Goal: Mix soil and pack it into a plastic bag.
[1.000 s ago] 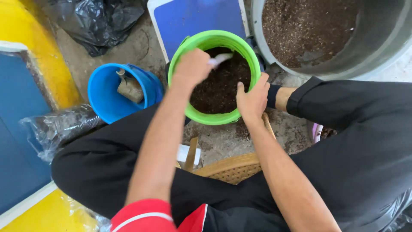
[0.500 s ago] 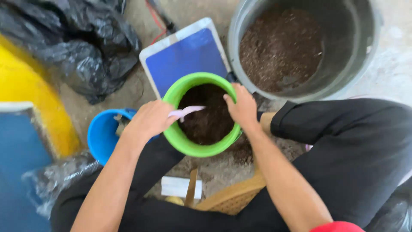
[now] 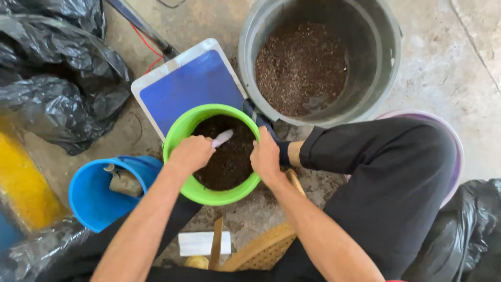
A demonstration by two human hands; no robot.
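Blue bucket (image 3: 99,201), grey tub (image 3: 386,57) (holding soil).
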